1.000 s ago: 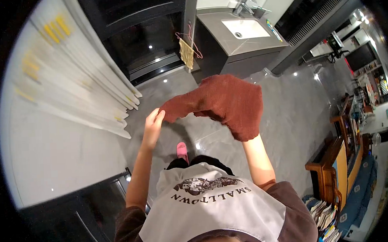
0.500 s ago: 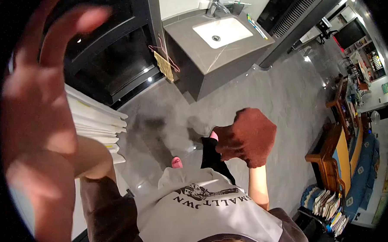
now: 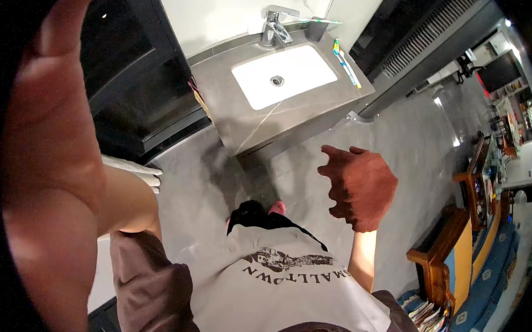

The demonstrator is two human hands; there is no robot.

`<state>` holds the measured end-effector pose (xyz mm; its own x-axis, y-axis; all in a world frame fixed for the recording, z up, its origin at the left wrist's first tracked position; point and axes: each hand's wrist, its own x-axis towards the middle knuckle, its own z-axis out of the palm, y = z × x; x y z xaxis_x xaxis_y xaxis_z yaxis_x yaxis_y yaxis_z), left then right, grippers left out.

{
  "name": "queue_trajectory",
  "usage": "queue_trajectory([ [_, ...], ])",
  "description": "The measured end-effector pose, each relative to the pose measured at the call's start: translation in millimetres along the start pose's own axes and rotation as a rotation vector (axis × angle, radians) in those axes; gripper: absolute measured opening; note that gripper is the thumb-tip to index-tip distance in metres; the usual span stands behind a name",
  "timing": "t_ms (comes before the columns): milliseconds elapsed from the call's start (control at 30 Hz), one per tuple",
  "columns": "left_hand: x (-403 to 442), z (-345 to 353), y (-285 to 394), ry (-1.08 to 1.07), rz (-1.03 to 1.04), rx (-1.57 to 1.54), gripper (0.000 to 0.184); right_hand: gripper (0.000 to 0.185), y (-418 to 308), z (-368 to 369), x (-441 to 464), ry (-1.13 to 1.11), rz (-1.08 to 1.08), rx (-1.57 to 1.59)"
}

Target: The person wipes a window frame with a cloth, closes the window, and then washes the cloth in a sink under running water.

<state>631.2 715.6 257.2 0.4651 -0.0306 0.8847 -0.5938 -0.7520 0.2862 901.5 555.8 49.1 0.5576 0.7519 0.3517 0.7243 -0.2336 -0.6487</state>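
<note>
My left hand (image 3: 50, 128) is raised close to the camera at the left side. Its palm and thumb base fill that edge, blurred, and the fingers run out of view at the top, so I cannot see whether it holds anything. Reddish-brown fabric (image 3: 365, 188), shaped like a glove, covers my right hand (image 3: 361, 179) down to the wrist, above the grey floor. Uneven finger-like bumps show along its left side. How far the fingers bend inside the fabric is unclear. Nothing else shows in that hand.
Ahead stands a grey washstand (image 3: 246, 131) with a white basin (image 3: 244, 84), a chrome tap (image 3: 275, 29), a dark cup (image 3: 315, 30) and toothbrushes (image 3: 346, 64). A dark door (image 3: 132, 83) is at left. To the right are a wooden-armed blue sofa (image 3: 490, 275) and stacked papers (image 3: 424, 319).
The washstand sits nearer and further left in view. My left hand has shifted upward, its fingers leaving the frame. My covered right hand has moved slightly right, its finger bumps showing differently.
</note>
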Motion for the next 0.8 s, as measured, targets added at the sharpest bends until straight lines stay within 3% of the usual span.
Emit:
queue_trajectory([
  [133,13.0,-3.2,-40.1,0.142,-0.086,0.017,0.056,0.047,22.1,1.7,42.3,-0.030,0.000,0.015],
  [200,3.1,-2.2,-71.1,0.247,-0.229,0.021,0.055,0.047,29.8,5.5,59.3,-0.035,0.002,0.024],
  [267,-29.2,6.8,-123.9,0.324,-0.533,0.035,0.053,0.047,37.7,12.2,76.5,-0.036,0.007,0.025],
  [300,-60.5,15.2,-157.1,0.307,-0.704,0.071,0.039,0.047,41.5,14.4,85.9,-0.031,0.010,0.023],
  [400,-153.6,47.0,-256.2,0.052,-1.336,0.322,0.032,0.047,52.4,17.0,112.7,-0.002,0.031,-0.009],
  [467,-235.1,72.9,-327.8,-0.022,-1.243,0.374,0.037,0.047,59.4,16.6,134.8,0.031,0.061,-0.040],
  [533,-272.2,95.8,-376.2,-0.256,-1.145,0.482,0.044,0.047,65.4,16.8,156.4,0.067,0.104,-0.068],
  [633,-295.7,119.6,-436.9,-0.609,-1.182,0.610,0.052,0.047,75.7,13.7,181.8,0.125,0.165,-0.122],
  [800,-307.1,133.3,-483.0,-0.739,-1.252,0.636,0.055,0.047,85.8,13.1,213.1,0.181,0.243,-0.175],
])
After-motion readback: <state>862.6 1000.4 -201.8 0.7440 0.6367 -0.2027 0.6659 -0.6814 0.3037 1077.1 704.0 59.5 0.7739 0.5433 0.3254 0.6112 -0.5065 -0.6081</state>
